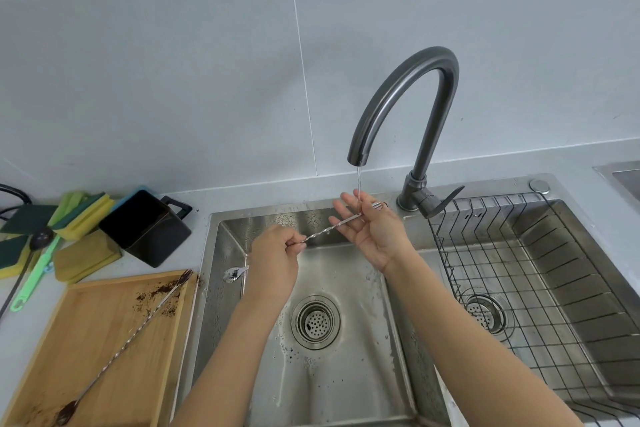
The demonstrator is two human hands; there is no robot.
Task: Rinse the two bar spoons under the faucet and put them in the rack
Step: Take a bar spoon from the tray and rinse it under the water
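Observation:
One bar spoon (pixel 325 228), thin with a twisted steel shaft, stretches across the left sink basin (pixel 349 378) under the faucet (pixel 405 80). My left hand (pixel 273 263) pinches its shaft near the bowl, and the dirty bowl sticks out to the left of that hand. My right hand (pixel 374 236) is palm up with fingers spread, and its thumb pins the forked end against the fingers. A thin stream of water falls onto those fingers. The second bar spoon (pixel 128 343) lies diagonally on the wooden tray (pixel 45 350) among dark crumbs. The wire rack (pixel 540 288) sits in the right basin.
A black container (pixel 145 229) and several yellow-green sponges (pixel 83 211) stand on the counter to the left, beside a green-handled brush (pixel 34 277). A round strainer (pixel 315 322) covers the left drain. The faucet lever (pixel 446 199) points right.

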